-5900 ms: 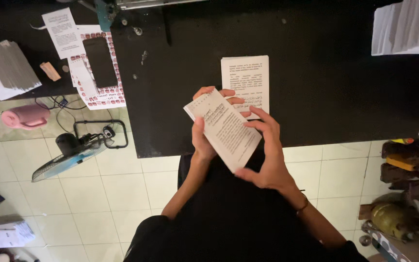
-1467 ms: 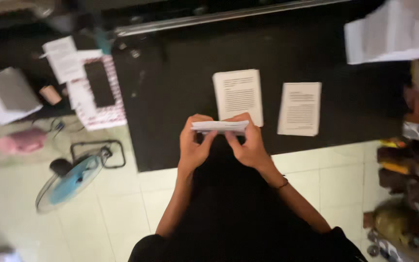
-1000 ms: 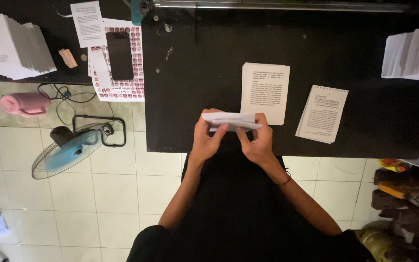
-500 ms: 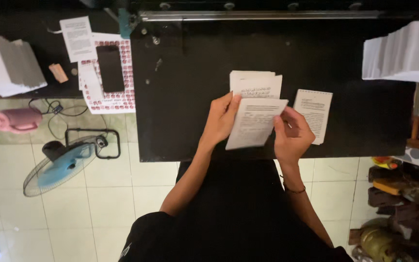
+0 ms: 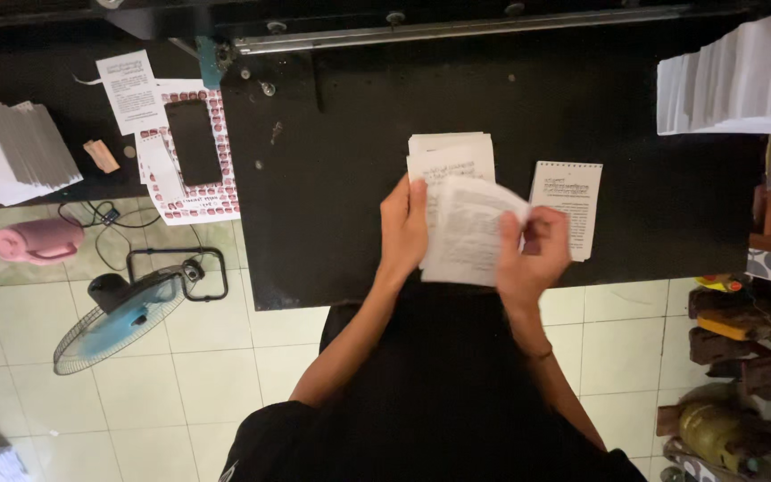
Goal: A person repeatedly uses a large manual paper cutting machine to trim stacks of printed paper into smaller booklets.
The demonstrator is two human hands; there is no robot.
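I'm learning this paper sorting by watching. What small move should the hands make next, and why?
Probably lower the printed sheet onto the small stack just beyond it. Both the left hand and right hand hold it by its edges above the black table, close over that stack.

Motion is blurring the printed sheet (image 5: 468, 234) at the centre of the frame, so its text is reading only as grey lines, and the sheet is covering most of the white stack (image 5: 451, 153) lying under it. The right hand (image 5: 535, 259) is smearing too, its fingertips running together against the paper. The left hand (image 5: 403, 228) is hiding the sheet's left edge. At the upper right, the frame edge is cutting off a fanned pile of white paper (image 5: 742, 76). At the left edge, another paper stack (image 5: 6, 147) is being cropped.
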